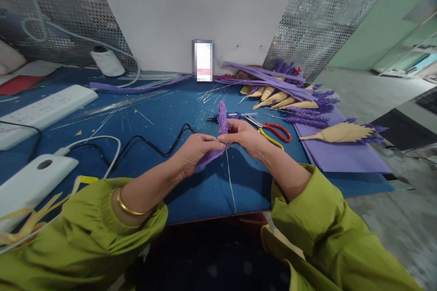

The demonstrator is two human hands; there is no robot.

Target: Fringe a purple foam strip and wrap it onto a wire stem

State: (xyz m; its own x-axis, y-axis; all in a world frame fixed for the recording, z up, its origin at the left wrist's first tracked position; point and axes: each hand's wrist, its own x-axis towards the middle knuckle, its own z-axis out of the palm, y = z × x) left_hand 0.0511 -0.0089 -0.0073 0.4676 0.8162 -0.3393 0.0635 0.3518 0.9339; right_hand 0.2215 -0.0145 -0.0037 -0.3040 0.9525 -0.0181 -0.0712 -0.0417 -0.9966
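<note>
A purple paper lavender flower (222,118) stands upright above my fingers, its thin wire stem (230,179) hanging toward the table's front edge. My right hand (244,136) is closed in a pinch around the flower's lower part. My left hand (200,150) is closed on a purple paper strip (210,158), whose loose end droops below the fingers. The two hands meet at the base of the flower. Just behind them lies a blue glue gun or soldering-type tool (235,116), partly hidden by the flower. Scissors (273,131) with red and yellow handles lie beside my right hand.
On the blue table (191,191), finished lavender bunches (344,132) and purple sheets (351,159) lie at right. A phone (204,61) leans at the back. Power strips (48,109) and a power bank (37,175) stand left; a black cable (153,143) and loose wires (129,102) cross the table.
</note>
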